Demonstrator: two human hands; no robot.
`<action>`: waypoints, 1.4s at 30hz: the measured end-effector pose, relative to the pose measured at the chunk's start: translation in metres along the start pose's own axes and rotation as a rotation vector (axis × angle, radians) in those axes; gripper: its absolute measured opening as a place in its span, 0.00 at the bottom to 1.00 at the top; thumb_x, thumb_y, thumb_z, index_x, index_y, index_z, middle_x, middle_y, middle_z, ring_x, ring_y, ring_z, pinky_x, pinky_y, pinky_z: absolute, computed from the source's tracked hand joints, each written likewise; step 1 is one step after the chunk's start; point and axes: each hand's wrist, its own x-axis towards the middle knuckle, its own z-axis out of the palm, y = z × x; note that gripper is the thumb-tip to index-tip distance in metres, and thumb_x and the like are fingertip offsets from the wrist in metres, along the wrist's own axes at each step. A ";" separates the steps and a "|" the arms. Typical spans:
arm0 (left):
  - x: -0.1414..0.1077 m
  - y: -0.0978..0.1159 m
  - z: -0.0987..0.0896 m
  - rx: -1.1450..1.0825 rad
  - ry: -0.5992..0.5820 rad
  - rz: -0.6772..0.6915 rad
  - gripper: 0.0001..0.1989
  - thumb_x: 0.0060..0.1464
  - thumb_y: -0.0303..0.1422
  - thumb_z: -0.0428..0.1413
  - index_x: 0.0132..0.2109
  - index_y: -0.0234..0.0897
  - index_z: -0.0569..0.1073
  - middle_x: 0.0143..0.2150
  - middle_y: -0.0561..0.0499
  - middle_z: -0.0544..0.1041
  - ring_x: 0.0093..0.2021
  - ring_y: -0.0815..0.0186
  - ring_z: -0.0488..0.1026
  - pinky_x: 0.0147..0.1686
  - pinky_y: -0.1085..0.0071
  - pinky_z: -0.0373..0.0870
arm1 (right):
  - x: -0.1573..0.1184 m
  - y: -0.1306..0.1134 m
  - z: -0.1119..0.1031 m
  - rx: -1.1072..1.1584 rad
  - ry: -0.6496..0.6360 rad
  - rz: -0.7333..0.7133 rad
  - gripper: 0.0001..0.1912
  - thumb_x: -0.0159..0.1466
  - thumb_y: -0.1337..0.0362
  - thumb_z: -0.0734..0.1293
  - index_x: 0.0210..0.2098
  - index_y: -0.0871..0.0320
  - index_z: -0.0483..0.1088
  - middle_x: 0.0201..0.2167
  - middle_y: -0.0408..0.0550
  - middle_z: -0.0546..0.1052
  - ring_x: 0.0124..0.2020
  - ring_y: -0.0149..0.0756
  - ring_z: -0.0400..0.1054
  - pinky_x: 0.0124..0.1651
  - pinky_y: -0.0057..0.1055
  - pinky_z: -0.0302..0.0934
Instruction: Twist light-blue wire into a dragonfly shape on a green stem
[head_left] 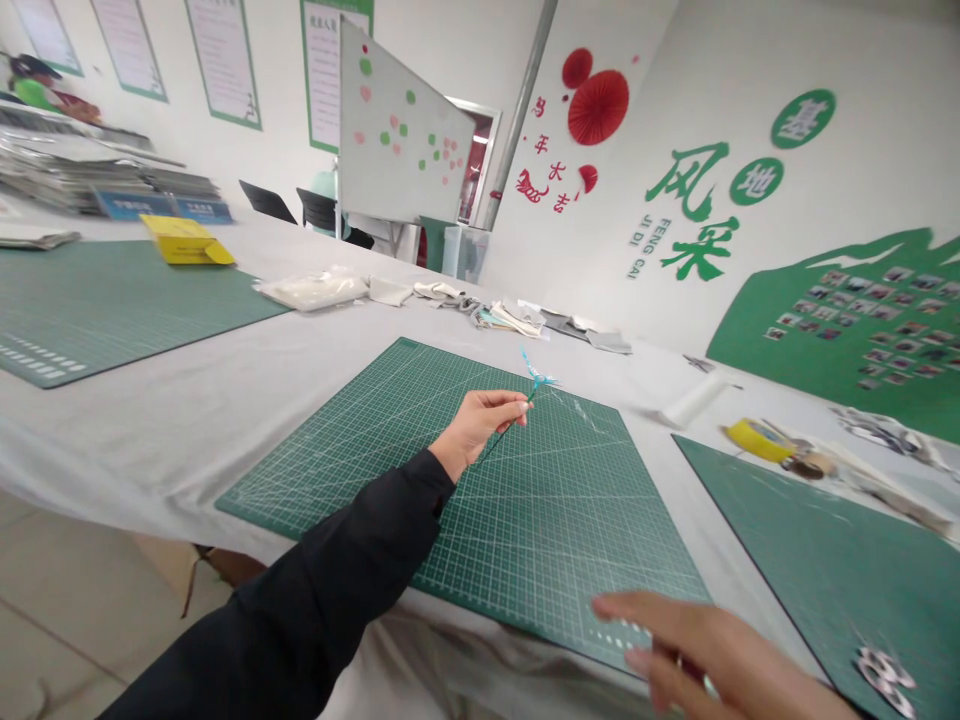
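My left hand (pixel 487 418), in a black sleeve, is closed in a pinch on a thin dark green stem. At the stem's top sits a small artificial flower (pixel 538 379) with narrow light-blue petals spread apart. The stem's lower part runs down behind my fingers, above the green cutting mat (pixel 570 520). At the lower right, my right hand (pixel 697 645) is blurred by motion over the mat's near corner. Its index finger is stretched out, apart from the finger or thumb below it. I see nothing clearly held there.
Scissors (pixel 885 675) lie on another cutting mat (pixel 840 570) at right. Beyond are yellow tape (pixel 757 440) and a white roll (pixel 694 403). A yellow box (pixel 187 240), a plastic bag (pixel 315 288) and cloth pieces (pixel 517 318) lie farther back. A person (pixel 45 90) is at the far left.
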 end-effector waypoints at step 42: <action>-0.008 -0.002 0.016 0.201 -0.025 0.062 0.07 0.44 0.32 0.62 0.30 0.30 0.77 0.22 0.52 0.73 0.25 0.72 0.68 0.31 0.72 0.65 | 0.148 0.035 0.007 1.104 0.316 0.014 0.18 0.50 0.59 0.74 0.37 0.59 0.70 0.12 0.33 0.62 0.13 0.18 0.46 0.16 0.20 0.38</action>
